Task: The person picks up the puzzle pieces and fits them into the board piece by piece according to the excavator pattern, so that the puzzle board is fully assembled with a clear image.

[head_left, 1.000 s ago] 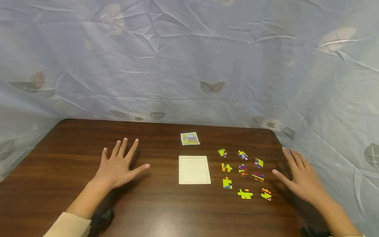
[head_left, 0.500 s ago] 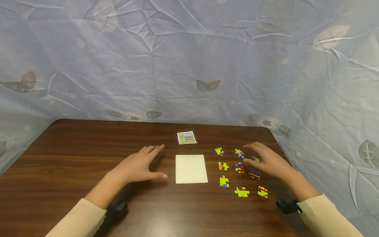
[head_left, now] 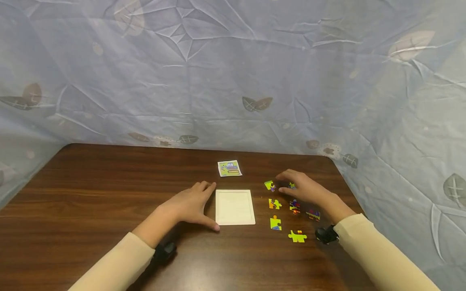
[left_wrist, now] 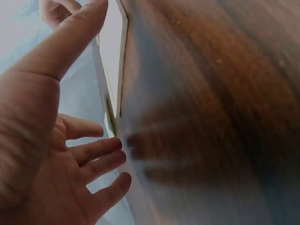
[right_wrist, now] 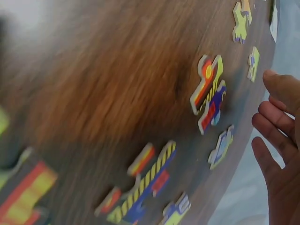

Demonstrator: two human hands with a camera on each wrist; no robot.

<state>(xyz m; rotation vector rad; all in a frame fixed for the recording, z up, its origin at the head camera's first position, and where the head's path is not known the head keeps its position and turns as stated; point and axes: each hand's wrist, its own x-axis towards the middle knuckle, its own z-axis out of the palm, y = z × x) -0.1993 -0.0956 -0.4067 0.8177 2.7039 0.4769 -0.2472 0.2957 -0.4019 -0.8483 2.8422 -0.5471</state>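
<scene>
A pale square puzzle tray (head_left: 234,208) with a raised rim lies mid-table. At its left edge my left hand (head_left: 191,205) spreads thumb and fingers apart; whether they touch the rim cannot be told. In the left wrist view the left hand (left_wrist: 70,154) holds nothing. My right hand (head_left: 303,186) hovers over the back pieces, its fingertips near a green corner piece (head_left: 270,185). That hand partly covers another piece (head_left: 292,185). In the right wrist view the right hand (right_wrist: 281,122) has its fingers loosely bent around nothing, beside several pieces such as a striped one (right_wrist: 140,187).
Behind the tray lies a small picture card (head_left: 229,168) showing a vehicle. Other loose pieces lie right of the tray, among them an orange-green one (head_left: 274,203), a green-blue one (head_left: 275,223) and a green one (head_left: 297,237). A grey-blue cloth (head_left: 218,81) hangs behind the brown table (head_left: 109,186).
My left hand has moved right, up to the tray's edge. The right hand has swept left from beyond the pieces to above the back ones. Tray and card have stayed put.
</scene>
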